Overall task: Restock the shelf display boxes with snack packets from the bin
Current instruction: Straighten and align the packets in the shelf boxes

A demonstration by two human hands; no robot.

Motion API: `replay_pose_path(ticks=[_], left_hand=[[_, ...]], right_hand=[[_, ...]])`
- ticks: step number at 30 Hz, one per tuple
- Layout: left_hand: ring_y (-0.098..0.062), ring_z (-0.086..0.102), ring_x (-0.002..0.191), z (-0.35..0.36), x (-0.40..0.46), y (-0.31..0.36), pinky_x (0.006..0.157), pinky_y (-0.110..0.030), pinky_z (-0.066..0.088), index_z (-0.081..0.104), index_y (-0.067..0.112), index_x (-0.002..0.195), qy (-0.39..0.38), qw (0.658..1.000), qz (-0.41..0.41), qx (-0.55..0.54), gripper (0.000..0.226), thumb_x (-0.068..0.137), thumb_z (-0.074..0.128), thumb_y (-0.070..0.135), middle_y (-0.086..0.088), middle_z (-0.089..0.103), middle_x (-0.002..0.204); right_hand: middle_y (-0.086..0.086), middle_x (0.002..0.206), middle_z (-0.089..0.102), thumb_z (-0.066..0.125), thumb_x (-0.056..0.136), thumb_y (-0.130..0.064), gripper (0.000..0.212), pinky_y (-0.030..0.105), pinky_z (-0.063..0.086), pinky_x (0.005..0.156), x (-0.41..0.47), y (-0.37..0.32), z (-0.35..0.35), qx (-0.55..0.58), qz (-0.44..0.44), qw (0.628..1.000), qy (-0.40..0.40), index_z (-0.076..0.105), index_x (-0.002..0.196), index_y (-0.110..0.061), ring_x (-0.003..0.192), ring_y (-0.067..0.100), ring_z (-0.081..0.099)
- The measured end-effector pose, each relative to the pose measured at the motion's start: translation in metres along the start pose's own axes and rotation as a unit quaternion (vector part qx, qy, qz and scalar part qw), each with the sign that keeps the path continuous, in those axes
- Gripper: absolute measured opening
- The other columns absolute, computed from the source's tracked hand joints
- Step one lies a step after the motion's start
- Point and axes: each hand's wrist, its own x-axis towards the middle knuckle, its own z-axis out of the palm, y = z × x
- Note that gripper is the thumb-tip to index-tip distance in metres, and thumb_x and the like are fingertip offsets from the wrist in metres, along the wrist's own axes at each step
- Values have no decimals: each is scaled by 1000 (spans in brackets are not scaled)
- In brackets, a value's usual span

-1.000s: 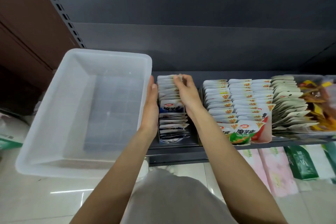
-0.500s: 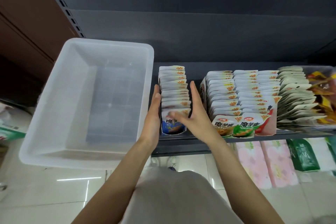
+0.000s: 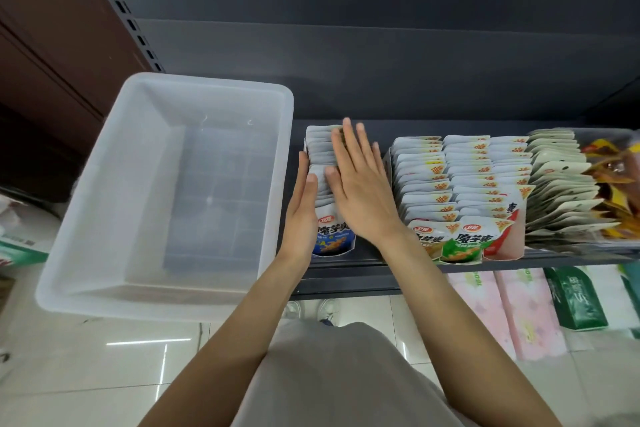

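No grip is closed: the right hand point(image 3: 360, 191) is laid flat, fingers spread, on the row of blue snack packets point(image 3: 320, 163), and the left hand point(image 3: 302, 211) is pressed open-palmed against its nine-o'clock side. The row is stood on the dark shelf point(image 3: 346, 270); the clear bin point(image 3: 166, 191) is seen at nine o'clock.

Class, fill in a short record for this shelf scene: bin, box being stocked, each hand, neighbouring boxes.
bin: translucent plastic bin, no packets visible inside
box being stocked: blue-fronted packet row, standing upright on the shelf
left hand: flat against the row's left side, no grip
right hand: open, palm down over the row
neighbouring boxes: orange and green-fronted packet rows, full
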Motion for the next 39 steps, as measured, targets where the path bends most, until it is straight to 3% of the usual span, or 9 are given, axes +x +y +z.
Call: replay_pose_path(ticks=[7, 12, 14, 17, 26, 29, 31, 35, 39], left_hand=[[-11, 41, 132, 0, 6, 0, 105, -33, 42, 17, 30, 148, 10, 1000, 10, -6, 46, 103, 28, 28, 5, 30, 152], [-3, 52, 121, 3, 14, 1, 98, -27, 47, 17, 33, 148, 7, 999, 6, -31, 48, 102, 31, 31, 9, 40, 145], [1, 60, 106, 7, 21, 9, 81, -18, 52, 19, 31, 149, 9, 999, 5, -48, 48, 102, 31, 30, 10, 48, 135], [-7, 62, 104, 12, 29, 19, 79, -22, 54, 23, 32, 147, 2, 998, -4, -63, 47, 101, 32, 33, 5, 53, 131], [-15, 57, 118, 2, 22, 8, 93, -33, 50, 19, 36, 148, -55, 997, -29, -56, 64, 90, 41, 50, 3, 48, 141], [-11, 52, 123, -1, 22, 9, 100, -33, 46, 17, 34, 149, -53, 997, -25, -51, 66, 90, 40, 53, 5, 43, 145], [-7, 55, 119, -3, 19, 14, 92, -27, 50, 20, 34, 148, -53, 996, -34, -56, 64, 91, 39, 55, 8, 45, 143], [-11, 66, 102, -8, 9, 12, 73, -22, 54, 52, 28, 128, -81, 988, -70, -109, 44, 100, 25, 48, 7, 68, 115], [-5, 61, 109, -4, -1, 3, 77, -18, 52, 26, 33, 146, -76, 994, -42, -65, 46, 100, 25, 38, 11, 57, 129]], right_hand=[[4, 159, 8, 30, 102, -29, 52, 39, 4, 118, 34, 6, 5, -11, 8, 1000, -6, 14, 151, -20, 146, 23, 1], [3, 138, 32, 49, 97, -26, 42, 25, 33, 99, 52, 4, 2, 181, 61, 981, 14, 43, 137, -21, 125, 15, 35], [1, 137, 37, 55, 94, -23, 39, 22, 34, 98, 54, 3, 0, 303, 100, 948, 0, 47, 132, -24, 121, 9, 40], [-4, 128, 52, 52, 95, -24, 33, 29, 44, 98, 53, 6, -1, 424, 152, 893, -24, 49, 127, -32, 114, 10, 52], [-8, 105, 61, 40, 100, -28, 14, 40, 47, 90, 33, 4, 6, 365, 185, 910, 61, 53, 106, -27, 100, 14, 58], [-11, 134, 47, 33, 102, -38, 34, 25, 35, 100, 26, 0, -4, 455, 205, 866, 31, 43, 134, -33, 121, 4, 44], [-10, 148, 37, 32, 98, -54, 51, 29, 30, 110, 13, 1, -8, 524, 228, 820, 23, 30, 145, -34, 132, 4, 37], [-9, 138, 52, 36, 92, -64, 60, 37, 40, 106, -24, 1, -3, 596, 259, 760, 6, 35, 144, -35, 124, 6, 51], [-26, 118, 62, 27, 97, -53, 35, 24, 45, 93, -45, -8, 2, 616, 257, 745, 2, 40, 129, -52, 110, -6, 57]])
